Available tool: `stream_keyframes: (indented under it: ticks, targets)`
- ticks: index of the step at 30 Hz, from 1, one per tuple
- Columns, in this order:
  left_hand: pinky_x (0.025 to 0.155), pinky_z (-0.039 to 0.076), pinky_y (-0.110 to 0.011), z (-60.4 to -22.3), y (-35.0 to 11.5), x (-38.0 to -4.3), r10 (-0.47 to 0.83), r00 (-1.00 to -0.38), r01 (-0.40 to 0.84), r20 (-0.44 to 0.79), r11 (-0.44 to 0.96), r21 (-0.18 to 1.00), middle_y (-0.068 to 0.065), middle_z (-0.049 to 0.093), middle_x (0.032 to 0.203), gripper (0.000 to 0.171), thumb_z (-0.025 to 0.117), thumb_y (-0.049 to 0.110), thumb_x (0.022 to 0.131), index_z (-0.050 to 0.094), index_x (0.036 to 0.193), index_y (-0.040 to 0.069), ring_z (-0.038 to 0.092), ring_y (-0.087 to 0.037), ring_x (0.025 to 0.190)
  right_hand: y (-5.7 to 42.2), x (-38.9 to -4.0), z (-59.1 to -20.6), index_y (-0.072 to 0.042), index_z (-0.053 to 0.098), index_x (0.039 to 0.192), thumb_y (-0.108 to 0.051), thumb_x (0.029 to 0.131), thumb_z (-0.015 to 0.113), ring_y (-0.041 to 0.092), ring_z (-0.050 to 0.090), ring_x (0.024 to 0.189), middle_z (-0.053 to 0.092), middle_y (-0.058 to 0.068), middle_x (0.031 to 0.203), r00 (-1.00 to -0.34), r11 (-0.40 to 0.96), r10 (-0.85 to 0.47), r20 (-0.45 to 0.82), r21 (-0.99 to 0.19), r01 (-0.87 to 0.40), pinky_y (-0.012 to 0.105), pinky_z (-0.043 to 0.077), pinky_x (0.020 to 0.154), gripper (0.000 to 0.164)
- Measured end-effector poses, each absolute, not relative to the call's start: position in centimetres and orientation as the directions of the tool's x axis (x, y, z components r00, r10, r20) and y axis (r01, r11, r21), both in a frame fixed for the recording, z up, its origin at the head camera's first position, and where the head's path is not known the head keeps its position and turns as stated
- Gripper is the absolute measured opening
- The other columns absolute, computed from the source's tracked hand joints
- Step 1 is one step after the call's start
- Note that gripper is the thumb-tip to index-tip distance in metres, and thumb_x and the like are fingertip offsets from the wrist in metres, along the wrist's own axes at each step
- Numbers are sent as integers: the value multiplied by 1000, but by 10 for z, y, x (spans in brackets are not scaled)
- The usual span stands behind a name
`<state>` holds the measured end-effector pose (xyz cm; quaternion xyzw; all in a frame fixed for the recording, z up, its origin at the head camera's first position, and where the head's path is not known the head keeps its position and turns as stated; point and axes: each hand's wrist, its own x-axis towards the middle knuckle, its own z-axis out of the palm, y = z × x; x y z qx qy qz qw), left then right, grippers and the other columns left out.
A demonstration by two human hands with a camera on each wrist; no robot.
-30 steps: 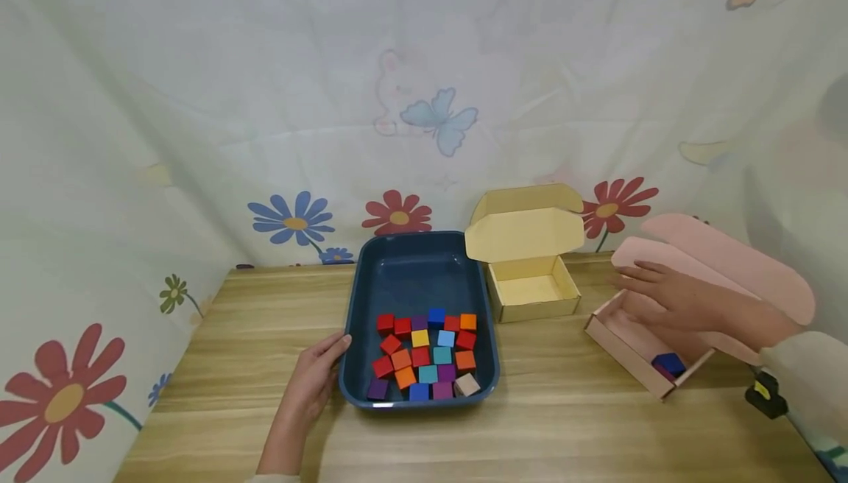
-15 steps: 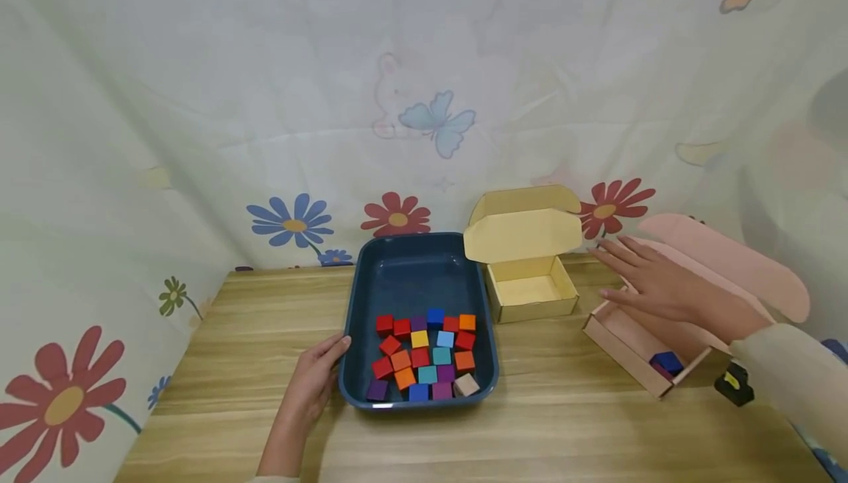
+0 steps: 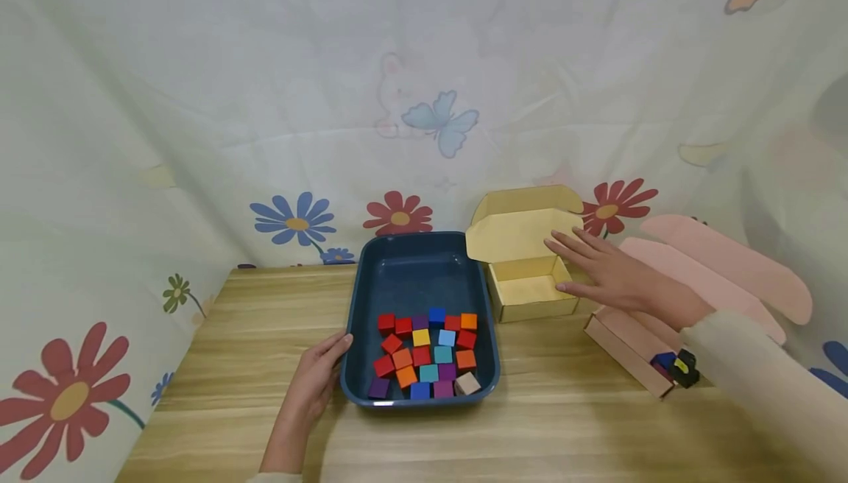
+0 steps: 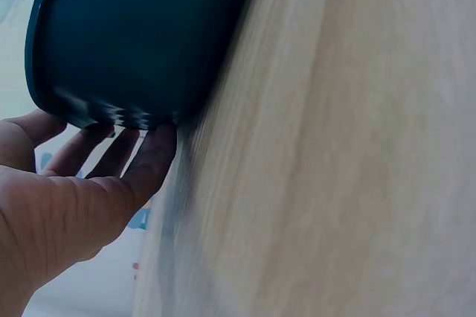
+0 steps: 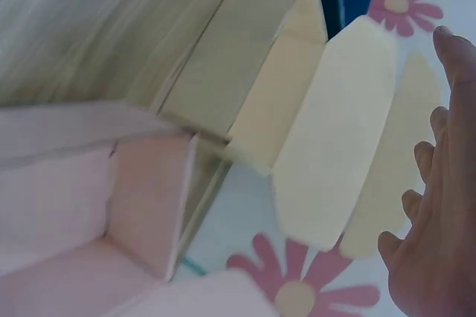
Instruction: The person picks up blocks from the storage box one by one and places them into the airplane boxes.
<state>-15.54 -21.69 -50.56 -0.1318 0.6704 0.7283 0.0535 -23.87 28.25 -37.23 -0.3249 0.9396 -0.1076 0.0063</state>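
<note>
Left grip (image 3: 314,374) holds blue tray (image 3: 421,277), cubes (image 3: 421,355) inside.

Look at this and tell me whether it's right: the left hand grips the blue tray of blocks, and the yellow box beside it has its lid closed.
Not quite: the lid of the yellow box is open, as the head view shows. The left hand does grip the blue tray of blocks.
</note>
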Motion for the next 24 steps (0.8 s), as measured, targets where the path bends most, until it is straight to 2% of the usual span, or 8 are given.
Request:
stream_keyframes:
  ticks: [6,11,17,24]
  targets:
    - [95,55,-32,-508,-223,-155,-98,-955,-269,-279,-110,957,-26,45,151,59,64,25,102,45,148,-6,55,-22,126,242,-242,-377,-20,19,164,-54,101,55,42,7,154,16,9,169,-738,720,-671,69,-179,-671,66,12,119,79]
    - [96,54,-30,-510,-226,-159,-100,-954,-271,-283,-116,956,-24,45,152,58,64,24,101,46,148,-5,52,-23,130,209,-246,-380,-23,20,164,-59,100,53,39,11,155,17,3,170,-689,674,-722,69,-156,-722,61,13,122,80]
    - [95,54,-31,-512,-223,-158,-95,-952,-277,-290,-132,952,-25,45,151,58,65,23,101,46,148,-5,53,-25,130,179,-249,-376,-22,20,163,-61,100,51,36,11,155,16,3,170,-649,639,-761,4,-169,-751,58,15,123,81]
    - [98,52,-29,-506,-218,-160,-79,-953,-278,-291,-143,950,-23,45,153,56,62,21,102,45,149,-5,47,-27,136,141,-258,-376,-25,18,164,-62,100,48,35,9,156,16,2,170,-615,618,-785,-75,-164,-769,55,13,124,79]
